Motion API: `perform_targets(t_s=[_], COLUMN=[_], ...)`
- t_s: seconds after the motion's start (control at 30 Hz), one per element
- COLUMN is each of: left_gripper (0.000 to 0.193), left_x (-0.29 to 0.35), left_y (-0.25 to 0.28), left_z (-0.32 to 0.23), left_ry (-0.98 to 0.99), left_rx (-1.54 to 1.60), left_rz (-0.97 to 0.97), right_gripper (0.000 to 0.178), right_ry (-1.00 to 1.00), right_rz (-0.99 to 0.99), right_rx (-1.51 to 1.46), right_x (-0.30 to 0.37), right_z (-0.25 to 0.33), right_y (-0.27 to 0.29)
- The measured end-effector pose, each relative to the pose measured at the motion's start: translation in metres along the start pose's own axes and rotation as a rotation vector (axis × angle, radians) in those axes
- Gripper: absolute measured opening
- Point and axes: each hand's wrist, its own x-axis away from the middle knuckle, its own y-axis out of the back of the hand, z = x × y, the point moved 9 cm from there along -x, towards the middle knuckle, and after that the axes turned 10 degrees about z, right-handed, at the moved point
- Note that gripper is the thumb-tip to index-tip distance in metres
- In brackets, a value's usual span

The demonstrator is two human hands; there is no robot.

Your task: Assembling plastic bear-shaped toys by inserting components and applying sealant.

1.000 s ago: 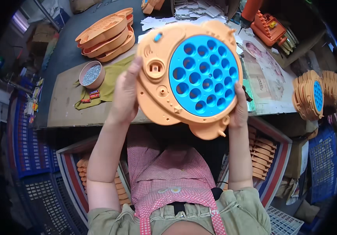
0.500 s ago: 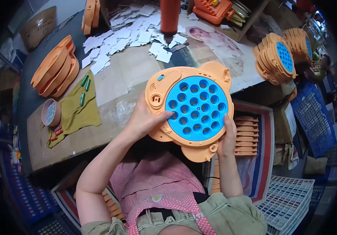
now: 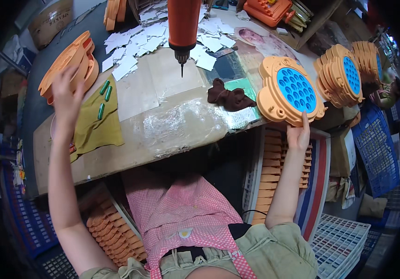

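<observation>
My right hand [image 3: 298, 135] grips the lower edge of an orange toy shell with a round blue panel of holes [image 3: 289, 91], held out past the right end of the workbench [image 3: 162, 135]. My left hand [image 3: 66, 95] is raised with fingers spread, holding nothing, right in front of a stack of orange shells [image 3: 72, 58] at the bench's far left. An orange powered screwdriver [image 3: 183, 28] hangs bit-down over the bench's middle.
A second stack of orange-and-blue toys [image 3: 341, 74] stands at the right. Green pieces [image 3: 103, 96] lie on an olive cloth [image 3: 98, 122], a dark brown rag [image 3: 228, 97] mid-bench, white paper slips [image 3: 144, 39] behind. Crates of orange parts [image 3: 274, 172] sit below. Another person [image 3: 388, 93] is at far right.
The toy moved from in front of me out to the right, now held by my right hand alone. My left hand let go and swung up to the left stack.
</observation>
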Motion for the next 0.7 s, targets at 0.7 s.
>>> perform_targets(t_s=[0.7], left_gripper=[0.075], left_x=[-0.035], left_y=[-0.025], left_z=[0.174], left_ry=[0.279], left_rx=[-0.107], left_rz=[0.329], right_gripper=[0.029], right_ry=[0.596], right_rz=[1.567], right_rx=[1.094], right_x=[0.157], right_z=[-0.253], right_y=[-0.465])
